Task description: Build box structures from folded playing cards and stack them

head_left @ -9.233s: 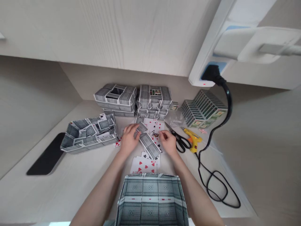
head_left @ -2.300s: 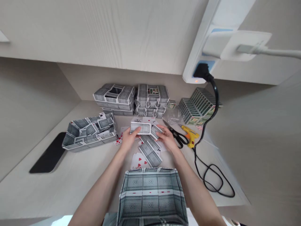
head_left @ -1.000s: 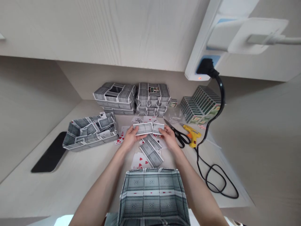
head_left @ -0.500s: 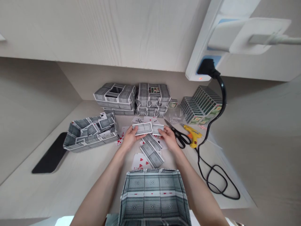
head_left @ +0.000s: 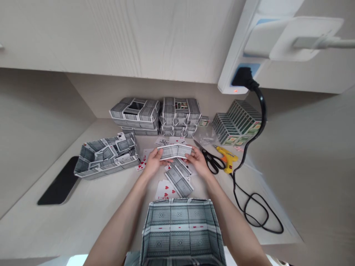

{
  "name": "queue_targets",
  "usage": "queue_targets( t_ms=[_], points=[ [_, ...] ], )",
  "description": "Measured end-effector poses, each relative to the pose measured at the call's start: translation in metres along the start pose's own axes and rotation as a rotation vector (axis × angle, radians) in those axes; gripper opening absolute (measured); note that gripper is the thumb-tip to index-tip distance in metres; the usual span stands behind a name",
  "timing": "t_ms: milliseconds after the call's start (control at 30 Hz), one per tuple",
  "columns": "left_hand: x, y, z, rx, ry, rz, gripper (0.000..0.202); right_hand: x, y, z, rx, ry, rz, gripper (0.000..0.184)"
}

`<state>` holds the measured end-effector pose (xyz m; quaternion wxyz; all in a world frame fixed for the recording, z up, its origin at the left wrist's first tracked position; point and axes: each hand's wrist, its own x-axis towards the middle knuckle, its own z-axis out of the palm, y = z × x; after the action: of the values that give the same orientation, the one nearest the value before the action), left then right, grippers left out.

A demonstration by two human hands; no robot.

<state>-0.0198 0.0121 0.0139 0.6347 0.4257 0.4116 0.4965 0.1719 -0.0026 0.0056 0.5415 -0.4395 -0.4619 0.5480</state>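
My left hand (head_left: 154, 161) pinches the left end of a grey-patterned playing card (head_left: 168, 152), held a little above the desk. Between the fingers of my right hand (head_left: 197, 159) is a second playing card (head_left: 183, 150), its inner end meeting the first at a shallow angle. Whether the two are joined I cannot tell. Beneath them lie loose cards, some back up (head_left: 179, 181) and some face up with red hearts (head_left: 165, 190). Close to my body, between my forearms, stands a box made of cards (head_left: 179, 214).
An open card box (head_left: 108, 170) with card pieces inside sits left, beside a black phone (head_left: 59, 183). Stacked card boxes (head_left: 135, 111) line the back. Right are black-handled scissors (head_left: 212, 160), a yellow glue gun (head_left: 227, 159), a black cable (head_left: 262, 207) and green-edged card stacks (head_left: 238, 122).
The card in my right hand has come left against the card in my left hand. The gap between them has closed, and they now meet at an angle.
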Motion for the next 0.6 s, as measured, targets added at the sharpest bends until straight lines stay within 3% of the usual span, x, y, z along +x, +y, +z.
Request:
queue_targets(
  t_ms=[233, 600],
  points=[
    [-0.001, 0.003, -0.002, 0.163, -0.102, 0.051, 0.031, -0.004, -0.007, 0.005, -0.029, -0.027, -0.024, 0.052],
    [0.0, 0.004, -0.01, 0.245, -0.148, 0.042, 0.03, -0.009, -0.014, 0.007, -0.061, -0.103, -0.007, 0.069]
  ],
)
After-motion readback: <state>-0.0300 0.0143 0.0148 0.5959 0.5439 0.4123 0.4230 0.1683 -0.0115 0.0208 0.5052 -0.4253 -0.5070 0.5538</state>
